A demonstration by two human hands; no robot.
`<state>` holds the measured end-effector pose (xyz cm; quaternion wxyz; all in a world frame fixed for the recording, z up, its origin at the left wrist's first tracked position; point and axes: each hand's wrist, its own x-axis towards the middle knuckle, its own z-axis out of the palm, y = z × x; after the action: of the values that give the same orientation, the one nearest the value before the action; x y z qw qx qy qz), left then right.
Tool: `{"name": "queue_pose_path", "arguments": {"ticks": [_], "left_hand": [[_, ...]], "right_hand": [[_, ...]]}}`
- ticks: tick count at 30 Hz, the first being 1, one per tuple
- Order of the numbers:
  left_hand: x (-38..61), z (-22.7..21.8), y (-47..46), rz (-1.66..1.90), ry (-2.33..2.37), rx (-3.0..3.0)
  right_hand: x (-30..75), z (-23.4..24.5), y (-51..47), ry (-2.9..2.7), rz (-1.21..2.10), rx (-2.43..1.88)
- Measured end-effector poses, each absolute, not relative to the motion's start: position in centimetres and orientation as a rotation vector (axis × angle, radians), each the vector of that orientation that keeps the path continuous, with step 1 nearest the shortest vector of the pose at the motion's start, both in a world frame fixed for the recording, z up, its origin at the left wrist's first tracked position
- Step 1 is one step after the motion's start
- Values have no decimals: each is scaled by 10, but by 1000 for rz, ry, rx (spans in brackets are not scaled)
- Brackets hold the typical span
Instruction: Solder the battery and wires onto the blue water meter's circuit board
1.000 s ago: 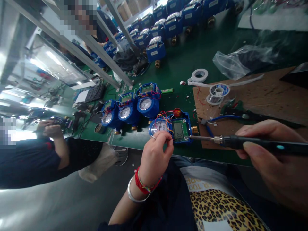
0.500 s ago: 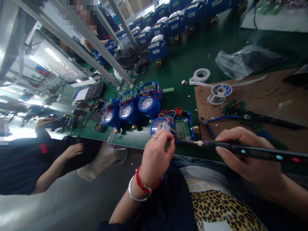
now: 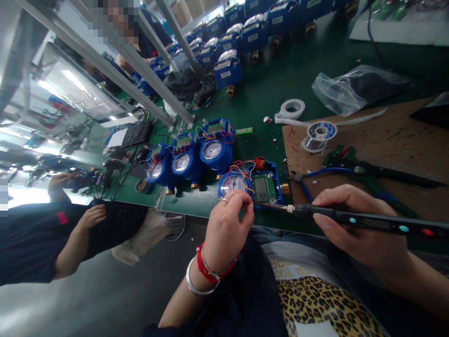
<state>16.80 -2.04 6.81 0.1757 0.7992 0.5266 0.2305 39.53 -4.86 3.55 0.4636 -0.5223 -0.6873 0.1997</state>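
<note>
A blue water meter with a green display board and coloured wires lies open near the green bench's front edge. My left hand is closed in a pinch at the meter's near left side, fingertips among the thin wires; what it pinches is too small to name. My right hand grips a black soldering iron like a pen. Its metal tip points left and reaches the meter's near edge, close to my left fingertips.
Three more blue meters stand left of the open one, and rows of several others fill the far bench. A brown board carries a solder spool, pliers and a tool. A tape roll and plastic bag lie behind. A seated person's arm is at left.
My right hand has slid left along the iron, and the tip dropped from the display board to the meter's near edge. The person at left moved one hand down to the lap.
</note>
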Motion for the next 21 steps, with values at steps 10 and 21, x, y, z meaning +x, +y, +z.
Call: {"name": "queue_pose_path", "arguments": {"ticks": [10,21], "left_hand": [[169,68,-20,652,1482,2249],[168,68,-20,654,1476,2263]], "right_hand": [[396,35,-48,-1694,508,-1284],[395,37,-49,-1698,499,-1286]]}}
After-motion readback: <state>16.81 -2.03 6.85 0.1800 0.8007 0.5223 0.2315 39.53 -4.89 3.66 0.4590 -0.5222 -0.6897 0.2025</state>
